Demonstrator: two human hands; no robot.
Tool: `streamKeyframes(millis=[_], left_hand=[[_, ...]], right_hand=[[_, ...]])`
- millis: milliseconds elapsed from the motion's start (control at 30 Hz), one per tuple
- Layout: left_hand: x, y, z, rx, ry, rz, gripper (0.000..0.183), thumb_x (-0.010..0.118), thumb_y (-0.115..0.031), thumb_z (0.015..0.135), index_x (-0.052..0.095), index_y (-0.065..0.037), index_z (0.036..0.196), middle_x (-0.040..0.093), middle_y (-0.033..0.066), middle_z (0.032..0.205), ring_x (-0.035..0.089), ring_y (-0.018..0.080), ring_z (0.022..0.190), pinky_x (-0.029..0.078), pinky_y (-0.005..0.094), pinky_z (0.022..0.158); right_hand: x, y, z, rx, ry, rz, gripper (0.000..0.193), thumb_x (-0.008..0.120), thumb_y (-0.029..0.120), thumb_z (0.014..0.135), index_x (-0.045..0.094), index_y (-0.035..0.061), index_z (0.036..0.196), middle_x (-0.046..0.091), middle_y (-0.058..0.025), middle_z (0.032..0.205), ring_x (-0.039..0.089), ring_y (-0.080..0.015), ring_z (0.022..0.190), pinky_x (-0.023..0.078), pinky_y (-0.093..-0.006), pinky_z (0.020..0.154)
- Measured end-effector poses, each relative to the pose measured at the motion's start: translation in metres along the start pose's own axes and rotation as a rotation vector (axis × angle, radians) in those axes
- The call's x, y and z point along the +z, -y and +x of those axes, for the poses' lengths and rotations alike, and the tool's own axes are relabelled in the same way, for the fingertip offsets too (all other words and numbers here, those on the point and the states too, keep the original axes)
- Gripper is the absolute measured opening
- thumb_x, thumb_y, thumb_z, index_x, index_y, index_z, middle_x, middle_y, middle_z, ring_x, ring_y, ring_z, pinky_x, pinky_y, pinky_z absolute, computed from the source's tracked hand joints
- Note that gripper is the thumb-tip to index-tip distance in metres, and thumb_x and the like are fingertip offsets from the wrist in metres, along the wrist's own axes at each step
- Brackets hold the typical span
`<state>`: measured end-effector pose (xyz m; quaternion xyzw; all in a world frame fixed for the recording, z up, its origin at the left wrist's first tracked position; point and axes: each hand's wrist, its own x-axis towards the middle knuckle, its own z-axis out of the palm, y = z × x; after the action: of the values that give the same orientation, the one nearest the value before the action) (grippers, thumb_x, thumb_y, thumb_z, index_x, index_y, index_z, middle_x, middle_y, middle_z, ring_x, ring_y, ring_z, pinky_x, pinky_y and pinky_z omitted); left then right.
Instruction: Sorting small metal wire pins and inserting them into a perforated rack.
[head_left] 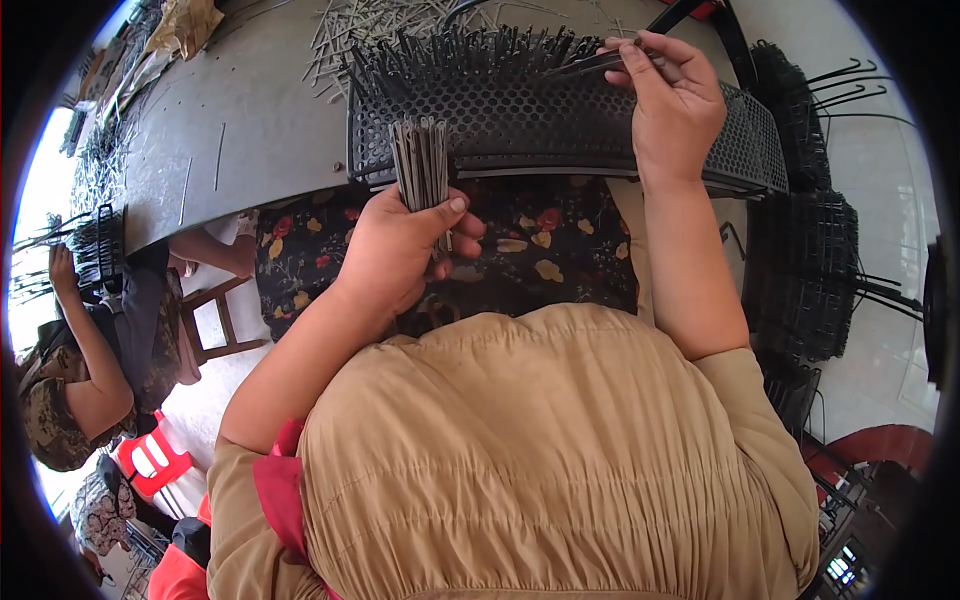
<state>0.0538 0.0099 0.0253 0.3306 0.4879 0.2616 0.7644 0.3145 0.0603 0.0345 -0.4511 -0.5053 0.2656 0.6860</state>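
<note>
My left hand [395, 245] is wrapped around an upright bundle of thin grey metal rods [421, 160], their tips level at the top. It is just in front of a black perforated metal rack [560, 130]. Many dark rods [450, 62] stand packed along the rack's upper side. Over the rack's right part, my right hand [680, 105] pinches slim dark metal rods [595, 65] between thumb and fingers. They point left, toward the standing ones; whether they touch the rack I cannot tell.
Loose rods [345, 40] lie heaped on the grey table [270, 110] behind the rack. A flowered dark cloth [540, 245] covers my lap. Racks with hooked wires [820, 270] stand at the right. Another person [100, 370] sits at the left, beside a wooden stool [215, 320].
</note>
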Motion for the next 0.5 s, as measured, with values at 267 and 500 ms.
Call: streamKeyframes(millis=[267, 500], left_hand=[[0.001, -0.002, -0.001, -0.011, -0.009, -0.003, 0.013, 0.06, -0.011, 0.094, 0.057, -0.001, 0.101, 0.066, 0.0127, 0.083, 0.065, 0.0179, 0.066, 0.042, 0.026, 0.044], [0.0, -0.001, -0.002, -0.011, -0.008, 0.01, 0.013, 0.06, -0.011, 0.094, 0.058, -0.001, 0.102, 0.067, 0.0112, 0.082, 0.065, 0.0161, 0.065, 0.041, 0.0249, 0.045]], right_hand=[[-0.013, -0.008, 0.003, -0.112, -0.012, -0.093, 0.012, 0.062, -0.006, 0.09, 0.062, -0.0053, 0.102, 0.069, -0.0153, 0.097, 0.07, -0.0196, 0.088, 0.061, -0.0271, 0.071], [-0.017, -0.003, 0.005, -0.217, 0.25, -0.35, 0.011, 0.067, -0.003, 0.088, 0.068, -0.0002, 0.098, 0.072, -0.0076, 0.092, 0.069, -0.0123, 0.084, 0.057, -0.022, 0.069]])
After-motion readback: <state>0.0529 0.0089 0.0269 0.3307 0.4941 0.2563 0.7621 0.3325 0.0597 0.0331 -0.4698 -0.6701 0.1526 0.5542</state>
